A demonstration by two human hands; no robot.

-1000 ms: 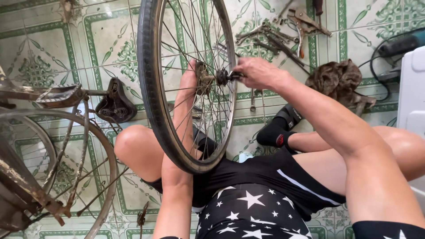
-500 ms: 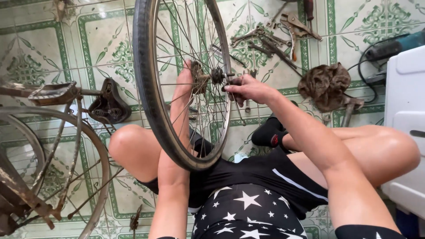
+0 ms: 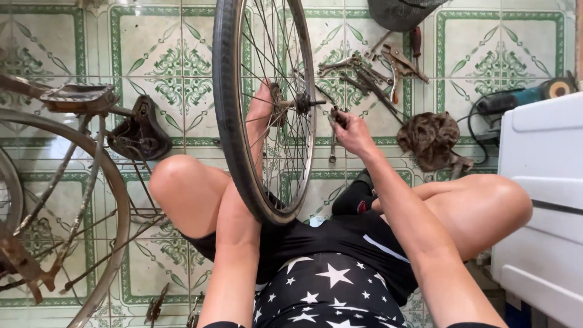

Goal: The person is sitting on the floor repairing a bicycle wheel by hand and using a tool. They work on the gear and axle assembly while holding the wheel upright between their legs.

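- An upright spoked bicycle wheel with a black rubber tyre and a thin steel rim (image 3: 234,109) stands between the seated person's bare knees, its tread edge toward the camera.
- The left hand (image 3: 262,104) reaches through behind the spokes to the rusty metal hub (image 3: 285,104) at the wheel's centre. Its fingers lie against the far side of the hub, but the spokes hide them too much to tell whether they are clenched or slack.
- A short steel axle end (image 3: 314,102) sticks out of the hub toward the right hand (image 3: 351,132), a little apart from its fingertips.
- The right hand's fingers are curled tight around a small dark metal tool (image 3: 336,115), whose tip shows just above the knuckles, beside the spokes.
- Beyond the right fingers, on the green-and-white patterned floor tiles (image 3: 164,54), lie a heap of rusty hand tools (image 3: 370,70) and a crumpled brown rag (image 3: 432,138).
- Well out to the left of the left fingers rest a worn black bicycle saddle (image 3: 141,130) and a rusty old bicycle frame with its bare rim (image 3: 79,200).
- A white plastic box (image 3: 543,200) stands beside the right knee.
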